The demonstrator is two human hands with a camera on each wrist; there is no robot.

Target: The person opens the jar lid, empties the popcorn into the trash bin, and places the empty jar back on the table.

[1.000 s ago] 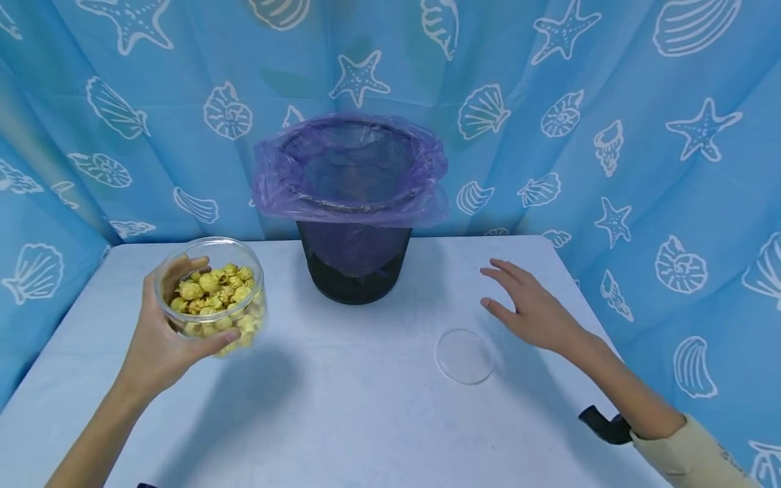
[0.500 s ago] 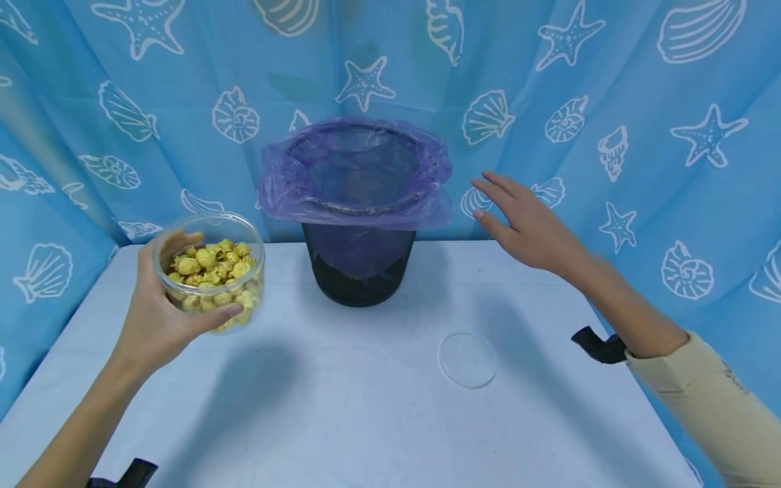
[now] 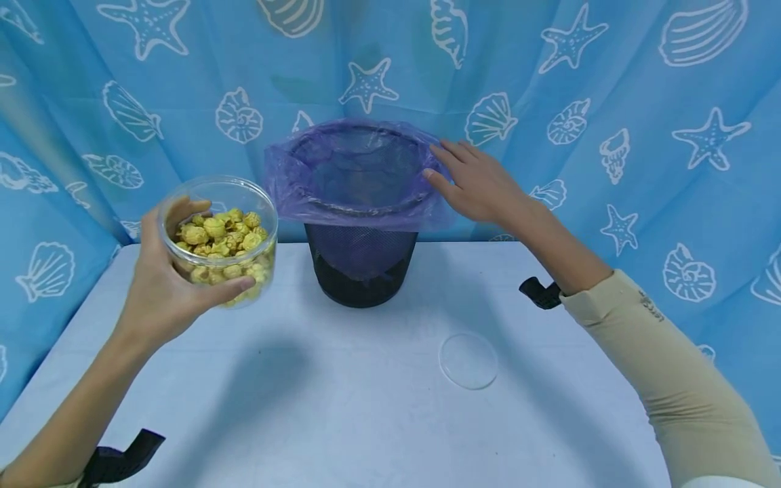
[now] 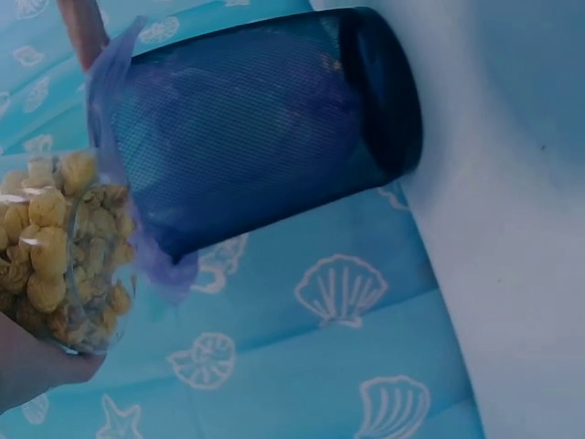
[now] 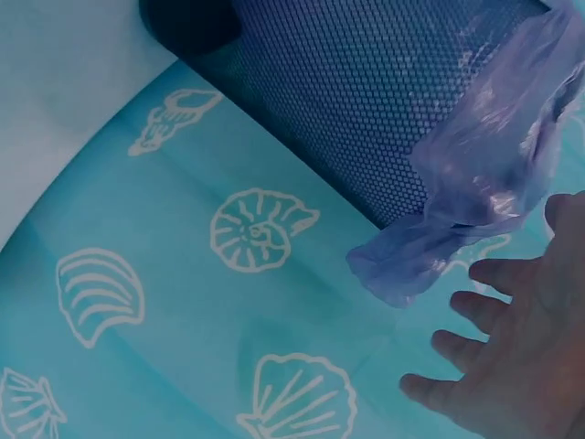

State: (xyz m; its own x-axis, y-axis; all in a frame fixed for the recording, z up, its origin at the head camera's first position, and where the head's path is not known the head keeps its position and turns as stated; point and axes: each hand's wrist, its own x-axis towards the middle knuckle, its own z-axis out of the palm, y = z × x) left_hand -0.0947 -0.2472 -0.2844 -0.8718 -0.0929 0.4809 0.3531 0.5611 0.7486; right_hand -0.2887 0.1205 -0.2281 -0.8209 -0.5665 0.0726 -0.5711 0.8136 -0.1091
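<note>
My left hand (image 3: 165, 278) grips a clear round jar (image 3: 268, 254) without a lid, raised above the table left of the bin. Yellow popcorn (image 3: 222, 234) fills much of it. At the back of the table stands a black mesh trash bin (image 3: 360, 271), lined with a purple plastic bag (image 3: 287, 183) folded over its rim. My right hand (image 3: 478, 183) reaches to the bin's right rim with fingers extended, overlapping the bag's edge in the head view. From the right wrist, the spread fingers (image 5: 484, 311) show close beside the bag.
A clear round lid (image 3: 468, 360) lies flat on the white tabletop (image 3: 366, 407), right of the middle. Behind the table hangs a blue curtain (image 3: 415, 68) with white shells and starfish. Black straps (image 3: 125, 457) are on both wrists.
My right hand has risen from over the table's right side and moved left to the bin's rim. My left hand has lifted the popcorn jar higher and slightly toward the bin.
</note>
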